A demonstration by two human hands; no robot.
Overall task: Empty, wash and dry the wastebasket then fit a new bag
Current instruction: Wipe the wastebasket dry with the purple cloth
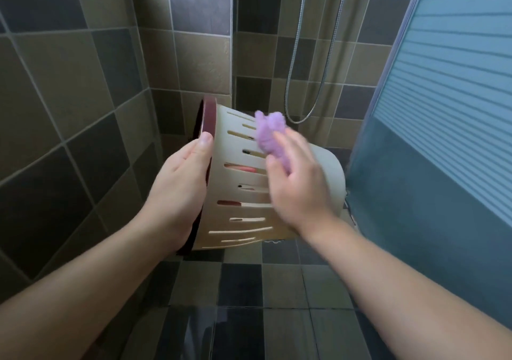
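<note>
A cream wastebasket [243,193] with slotted sides and a dark red rim is held on its side in the air, its mouth facing left and its base to the right. My left hand [182,182] grips the rim, thumb on the outside. My right hand [296,182], blurred, holds a fluffy purple cloth [270,136] against the basket's upper side wall. Red shows through some of the slots.
Tiled walls close in on the left and behind. A shower hose [313,82] hangs in the corner. A frosted blue glass door [443,110] stands at the right. The floor [277,290] is checkered tile, with a dark glossy thing [194,332] at the bottom edge.
</note>
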